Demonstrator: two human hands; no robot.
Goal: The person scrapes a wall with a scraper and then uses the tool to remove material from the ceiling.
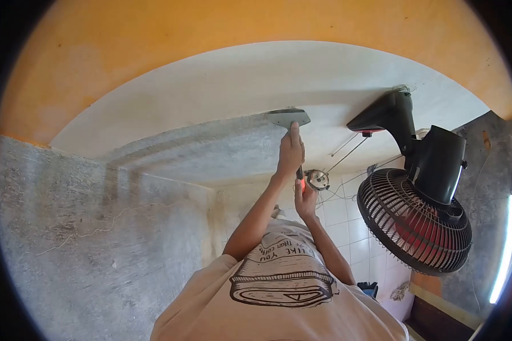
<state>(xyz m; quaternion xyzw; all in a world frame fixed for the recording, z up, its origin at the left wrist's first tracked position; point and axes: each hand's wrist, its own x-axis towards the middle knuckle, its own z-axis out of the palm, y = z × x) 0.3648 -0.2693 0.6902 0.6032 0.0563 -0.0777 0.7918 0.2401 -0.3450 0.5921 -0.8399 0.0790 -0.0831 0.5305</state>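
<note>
My left hand (290,152) is wrapped round the upper handle of a wide-bladed scraper, with a finger stretched along its neck. The scraper's grey blade (290,117) touches the white wall (227,79) at the upper edge of a bare grey patch (222,148). Lower down, my right hand (306,199) closes on the red and black end of the same handle. Part of the grip is hidden behind my fingers. A round, pale fitting (317,179) with thin wires shows just right of my hands.
A black wall fan (415,221) juts out on the right, close to my right arm. Cords (347,153) hang beneath its mount. An orange band (256,23) curves across the top, a rough grey wall (96,210) stands left, and white tiles (358,230) lie below.
</note>
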